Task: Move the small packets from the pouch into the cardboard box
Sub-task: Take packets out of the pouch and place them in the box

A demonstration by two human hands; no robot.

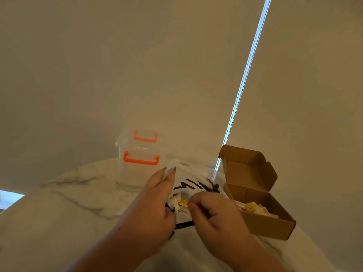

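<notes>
1. The left hand (pixel 157 193), raised, pinches the white pouch's (pixel 193 178) top edge between thumb and fingers.
2. The right hand (pixel 213 212) is curled at the pouch mouth over the small packets (pixel 181 203); I cannot tell what it grips.
3. The open cardboard box (pixel 265 226) sits just right of that hand.

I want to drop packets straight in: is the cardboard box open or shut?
Open: the cardboard box has its lid raised behind it, and packets show inside.

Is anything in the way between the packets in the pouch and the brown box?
Nothing visible is. The cardboard box sits right beside the pouch, its lid tipped back, top open. The clear tub stands behind, off that path.
</notes>
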